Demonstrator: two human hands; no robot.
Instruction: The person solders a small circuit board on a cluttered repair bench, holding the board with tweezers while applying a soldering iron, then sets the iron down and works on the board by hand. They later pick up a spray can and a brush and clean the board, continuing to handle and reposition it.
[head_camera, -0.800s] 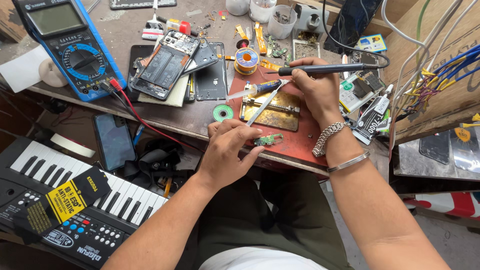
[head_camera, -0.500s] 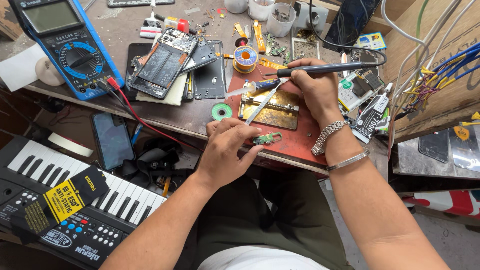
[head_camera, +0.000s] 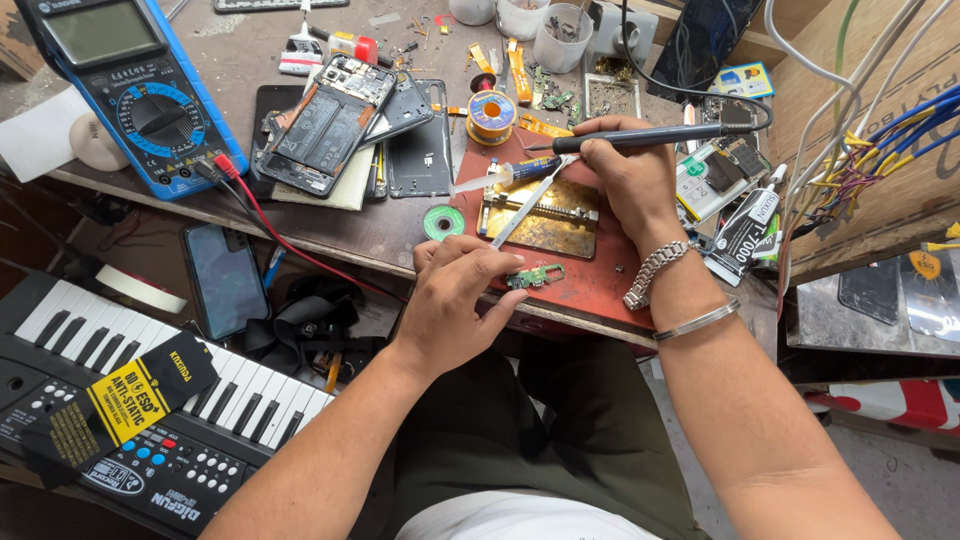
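Note:
My left hand (head_camera: 455, 300) grips metal tweezers (head_camera: 528, 203) that angle up over a brass board holder (head_camera: 560, 222) on a red mat (head_camera: 590, 285). Just right of its fingertips lies a small green circuit board (head_camera: 535, 276), close to or touching them. My right hand (head_camera: 630, 180) holds a dark soldering iron (head_camera: 640, 137) level, its tip pointing left above the mat. A small syringe (head_camera: 500, 175) lies at the mat's upper left.
An opened phone (head_camera: 325, 120) and back covers lie left of the mat, with a solder spool (head_camera: 491, 113) and green tape roll (head_camera: 443, 222). A blue multimeter (head_camera: 130, 90) sits far left, wires (head_camera: 880, 150) right. A keyboard (head_camera: 130, 400) and phone (head_camera: 225, 280) lie below.
The hands have kept their grips and positions; only the view has shifted slightly.

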